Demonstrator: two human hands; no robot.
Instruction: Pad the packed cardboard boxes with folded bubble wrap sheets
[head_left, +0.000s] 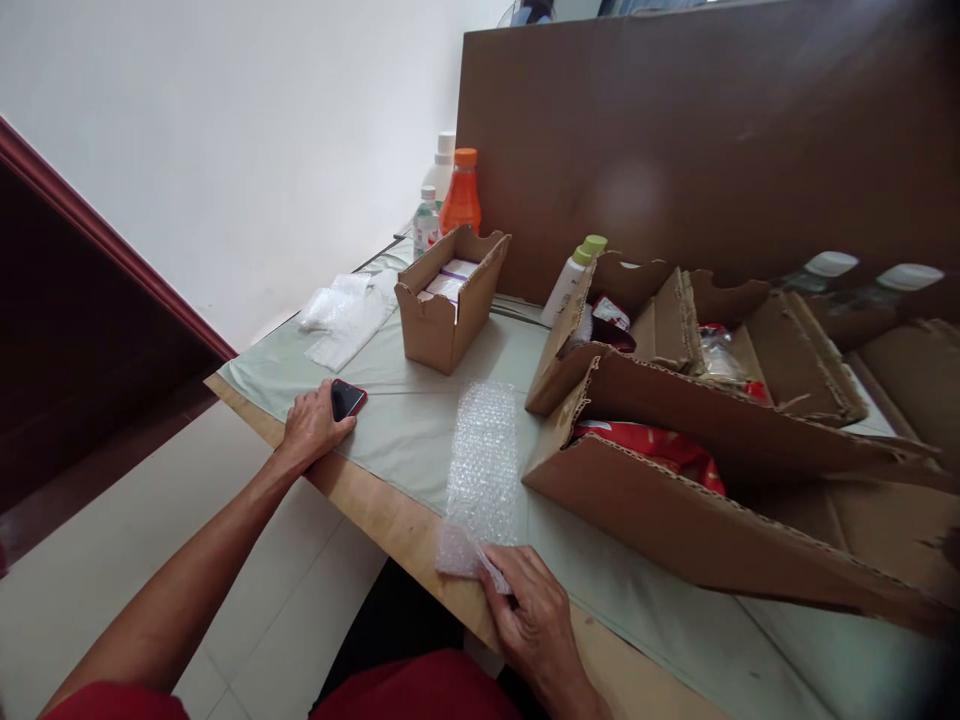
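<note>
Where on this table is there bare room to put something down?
Bare green cloth lies between the dark phone, small open cardboard box and bubble wrap sheet. The right side is crowded with big cardboard boxes.

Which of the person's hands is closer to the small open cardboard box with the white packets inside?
Left. The left hand rests on a black phone, just short of the small open cardboard box. The right hand pinches the bubble wrap sheet at the table's near edge, farther away.
</note>
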